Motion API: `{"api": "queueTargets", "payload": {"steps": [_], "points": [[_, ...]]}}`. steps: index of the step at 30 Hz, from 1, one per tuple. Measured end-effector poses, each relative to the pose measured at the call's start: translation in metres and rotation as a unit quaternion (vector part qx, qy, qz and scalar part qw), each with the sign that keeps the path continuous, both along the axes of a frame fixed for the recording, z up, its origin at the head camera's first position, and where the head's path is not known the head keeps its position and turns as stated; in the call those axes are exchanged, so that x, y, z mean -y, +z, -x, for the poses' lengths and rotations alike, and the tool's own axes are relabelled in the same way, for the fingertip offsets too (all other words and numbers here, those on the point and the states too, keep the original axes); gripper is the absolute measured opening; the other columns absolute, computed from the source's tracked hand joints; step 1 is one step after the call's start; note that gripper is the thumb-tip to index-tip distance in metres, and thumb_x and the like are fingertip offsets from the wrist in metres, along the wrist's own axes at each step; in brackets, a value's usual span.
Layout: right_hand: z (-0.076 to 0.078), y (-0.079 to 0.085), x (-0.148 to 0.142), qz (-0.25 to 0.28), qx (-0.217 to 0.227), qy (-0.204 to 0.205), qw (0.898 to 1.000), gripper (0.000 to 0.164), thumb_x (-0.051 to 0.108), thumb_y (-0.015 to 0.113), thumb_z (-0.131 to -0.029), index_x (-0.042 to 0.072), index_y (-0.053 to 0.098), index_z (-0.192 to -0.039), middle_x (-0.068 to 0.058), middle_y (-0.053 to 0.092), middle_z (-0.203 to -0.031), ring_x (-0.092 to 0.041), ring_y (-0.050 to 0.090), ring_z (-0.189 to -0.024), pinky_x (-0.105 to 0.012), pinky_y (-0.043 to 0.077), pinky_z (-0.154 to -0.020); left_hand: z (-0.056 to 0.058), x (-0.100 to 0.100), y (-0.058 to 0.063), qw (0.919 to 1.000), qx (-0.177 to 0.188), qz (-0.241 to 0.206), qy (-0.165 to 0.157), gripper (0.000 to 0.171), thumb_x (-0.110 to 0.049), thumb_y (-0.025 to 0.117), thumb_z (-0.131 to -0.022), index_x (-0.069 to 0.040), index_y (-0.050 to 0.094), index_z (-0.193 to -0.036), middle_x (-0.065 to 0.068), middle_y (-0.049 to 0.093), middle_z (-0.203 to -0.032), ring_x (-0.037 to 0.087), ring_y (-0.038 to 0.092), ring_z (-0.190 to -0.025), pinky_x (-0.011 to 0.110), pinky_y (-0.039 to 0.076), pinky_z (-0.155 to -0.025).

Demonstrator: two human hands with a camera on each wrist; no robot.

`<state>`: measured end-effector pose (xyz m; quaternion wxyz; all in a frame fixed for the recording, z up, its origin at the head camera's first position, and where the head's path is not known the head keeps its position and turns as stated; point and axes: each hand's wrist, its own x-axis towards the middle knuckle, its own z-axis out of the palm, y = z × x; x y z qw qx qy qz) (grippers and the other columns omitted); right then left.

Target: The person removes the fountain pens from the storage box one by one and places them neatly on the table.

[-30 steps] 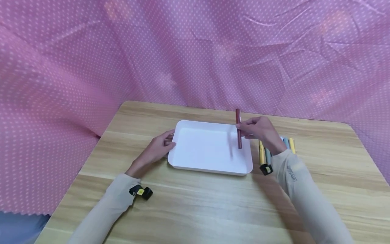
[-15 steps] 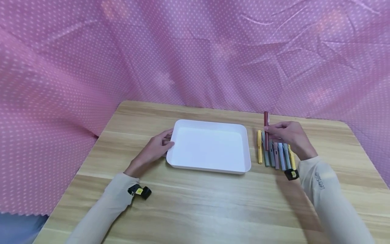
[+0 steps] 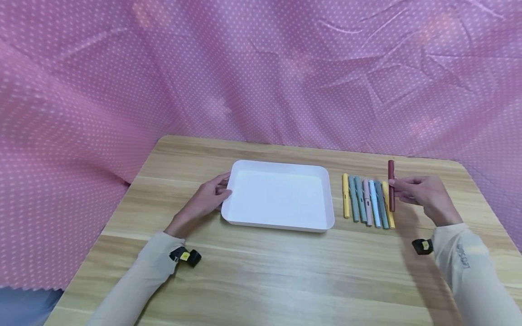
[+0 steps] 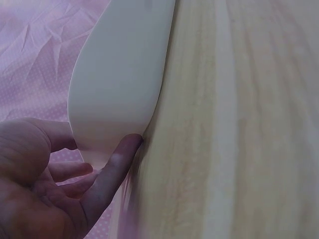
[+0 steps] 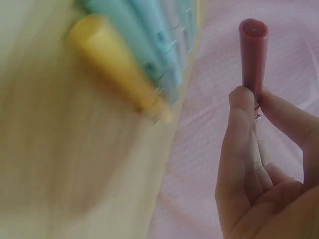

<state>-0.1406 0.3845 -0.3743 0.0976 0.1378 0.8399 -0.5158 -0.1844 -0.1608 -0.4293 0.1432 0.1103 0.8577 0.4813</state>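
Observation:
A dark red pen [image 3: 391,185], seen end-on in the right wrist view, is pinched upright-looking between the thumb and fingers of my right hand [image 3: 426,194]. It is beside the right end of a row of several capped pens [image 3: 367,202], by the last yellow one. My left hand [image 3: 205,199] holds the left edge of a white rectangular tray [image 3: 279,199]. In the left wrist view, one digit goes behind the rim of the tray wall [image 4: 119,64] and another touches its bottom edge by the table.
All stand on a wood-grain table [image 3: 277,276]. The yellow, teal, mauve and light blue pens lie side by side right of the tray. A pink dotted cloth [image 3: 261,77] hangs behind the table's back edge.
My right hand has carried the dark red pen from over the tray, rightward past the row of pens to its right end. The left hand stays at the tray.

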Motion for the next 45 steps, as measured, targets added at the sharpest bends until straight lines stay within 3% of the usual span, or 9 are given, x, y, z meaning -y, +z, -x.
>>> {"api": "queueTargets", "payload": {"steps": [6,10,15,20,25,33,45], "points": [[-0.008,-0.009,-0.016,0.015,-0.005,-0.013,1.0,0.037,0.027,0.075,-0.099,-0.005,0.07,-0.118,0.013,0.075,-0.083,-0.004,0.072,-0.078,-0.025,0.063,-0.078,0.0,0.0,-0.001,1.0,0.007,0.0,0.006,0.063,-0.013,0.057,-0.107,-0.008,0.03,-0.164,0.023,0.049,-0.151,0.039,0.058,-0.131,0.036,0.065,-0.083],[-0.013,-0.013,-0.025,-0.018,0.011,-0.01,1.0,0.03,0.032,0.075,-0.098,0.004,0.078,-0.107,0.013,0.075,-0.083,-0.003,0.071,-0.077,-0.023,0.063,-0.074,0.0,0.0,-0.001,0.9999,0.008,-0.005,0.005,0.063,-0.012,0.057,-0.107,-0.008,0.031,-0.164,0.023,0.049,-0.152,0.039,0.058,-0.131,0.036,0.064,-0.084],[-0.017,-0.018,-0.033,-0.07,0.043,0.005,0.997,0.043,0.042,0.075,-0.096,0.002,0.078,-0.112,0.009,0.077,-0.089,-0.003,0.069,-0.079,-0.019,0.059,-0.072,0.001,-0.002,-0.001,1.0,0.006,-0.004,0.004,0.063,-0.013,0.058,-0.107,-0.007,0.031,-0.163,0.023,0.048,-0.152,0.04,0.058,-0.131,0.036,0.065,-0.083],[-0.016,-0.023,-0.038,-0.048,0.076,0.023,0.996,0.051,0.039,0.073,-0.099,-0.007,0.07,-0.123,0.005,0.077,-0.09,-0.007,0.072,-0.081,-0.022,0.06,-0.075,0.001,-0.001,-0.001,0.9999,0.009,-0.005,0.005,0.062,-0.014,0.057,-0.107,-0.008,0.031,-0.163,0.022,0.048,-0.152,0.039,0.057,-0.132,0.036,0.064,-0.085],[-0.014,-0.029,-0.039,-0.039,0.103,0.036,0.993,0.048,0.033,0.069,-0.102,-0.011,0.067,-0.123,0.004,0.077,-0.089,-0.009,0.071,-0.079,-0.027,0.063,-0.075,0.001,-0.001,0.0,1.0,0.002,0.0,-0.001,0.063,-0.015,0.057,-0.108,-0.007,0.03,-0.164,0.022,0.048,-0.152,0.038,0.057,-0.132,0.038,0.063,-0.088],[-0.014,-0.035,-0.04,-0.063,0.107,0.052,0.991,0.051,0.036,0.066,-0.103,-0.011,0.068,-0.122,0.006,0.075,-0.091,-0.008,0.069,-0.079,-0.027,0.063,-0.073,0.001,0.0,-0.001,1.0,0.002,0.009,0.002,0.063,-0.015,0.057,-0.107,-0.007,0.03,-0.163,0.023,0.049,-0.151,0.039,0.057,-0.132,0.039,0.063,-0.09],[-0.012,-0.039,-0.037,-0.063,0.116,0.044,0.99,0.052,0.037,0.068,-0.102,-0.011,0.067,-0.122,0.005,0.074,-0.089,-0.009,0.068,-0.079,-0.028,0.063,-0.072,0.001,0.0,-0.002,1.0,-0.005,0.0,-0.005,0.062,-0.015,0.057,-0.107,-0.007,0.031,-0.163,0.022,0.049,-0.151,0.038,0.057,-0.132,0.04,0.062,-0.091]]}}
